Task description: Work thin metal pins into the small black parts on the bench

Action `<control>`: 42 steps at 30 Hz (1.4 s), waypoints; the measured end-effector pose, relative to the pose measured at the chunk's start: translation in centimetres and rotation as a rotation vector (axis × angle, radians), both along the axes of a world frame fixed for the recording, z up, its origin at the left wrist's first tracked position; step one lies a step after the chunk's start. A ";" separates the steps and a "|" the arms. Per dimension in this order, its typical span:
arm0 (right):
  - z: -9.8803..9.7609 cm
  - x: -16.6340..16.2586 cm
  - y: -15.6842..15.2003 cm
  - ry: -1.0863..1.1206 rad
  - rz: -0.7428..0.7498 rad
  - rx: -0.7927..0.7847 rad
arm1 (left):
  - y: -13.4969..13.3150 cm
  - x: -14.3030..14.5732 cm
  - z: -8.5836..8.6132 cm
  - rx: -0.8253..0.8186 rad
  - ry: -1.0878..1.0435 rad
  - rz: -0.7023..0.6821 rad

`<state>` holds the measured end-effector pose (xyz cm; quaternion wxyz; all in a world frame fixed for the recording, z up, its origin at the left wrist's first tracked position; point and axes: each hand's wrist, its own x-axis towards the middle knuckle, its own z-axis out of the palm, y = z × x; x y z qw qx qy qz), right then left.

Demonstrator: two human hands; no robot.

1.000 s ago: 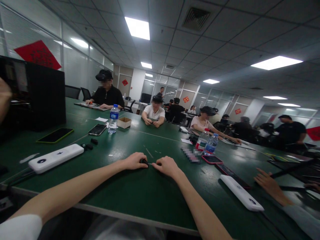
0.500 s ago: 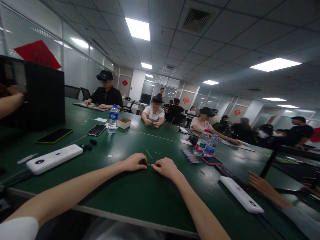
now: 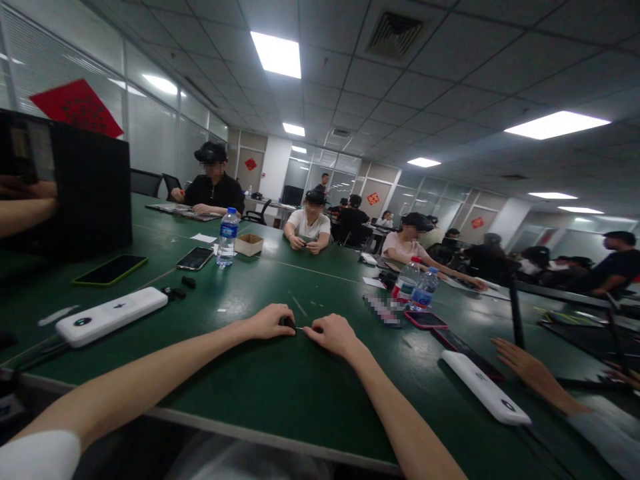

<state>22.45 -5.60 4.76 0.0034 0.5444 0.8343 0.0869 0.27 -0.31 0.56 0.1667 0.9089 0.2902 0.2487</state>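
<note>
My left hand (image 3: 270, 321) rests low over the green table (image 3: 250, 400), its fingers closed around a small black object (image 3: 287, 322) whose kind I cannot make out. Just to its right is my right hand (image 3: 334, 335), thumb and forefinger pinched together at a thin, pale, pin-like piece (image 3: 300, 328). This piece bridges the narrow gap between the two hands. Most of the black object is hidden by my left fingers, and what else my right fingers cover cannot be seen.
White power banks lie left (image 3: 113, 318) and right (image 3: 485, 387). Phones, a water bottle (image 3: 228, 237), a small cardboard box (image 3: 249, 245) and more bottles (image 3: 424, 288) stand farther back. A black case (image 3: 90, 193) is at left; another person's hand (image 3: 533, 373) is near a black frame at right.
My hands keep almost the same pose. At right, a co-worker's black frame has tilted and shifted; at left, another person's arm has moved slightly right at the black case.
</note>
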 end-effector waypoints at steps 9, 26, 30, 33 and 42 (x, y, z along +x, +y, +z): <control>0.1 0.1 0.3 0.260 0.060 0.058 | 0.1 0.1 0.1 -0.017 0.032 0.014; 0.1 0.1 0.2 -0.006 -0.006 -0.005 | 0.4 0.2 -0.2 -0.014 0.037 0.021; 0.0 0.1 -0.1 0.009 -0.014 0.007 | 0.6 0.2 -0.5 -0.012 0.024 0.019; -0.2 -0.4 -0.2 0.139 -0.003 0.022 | 0.7 0.1 -0.5 -0.006 0.020 0.019; 0.7 -0.4 -0.2 0.289 0.053 0.113 | 0.3 0.2 0.3 -0.049 0.067 0.033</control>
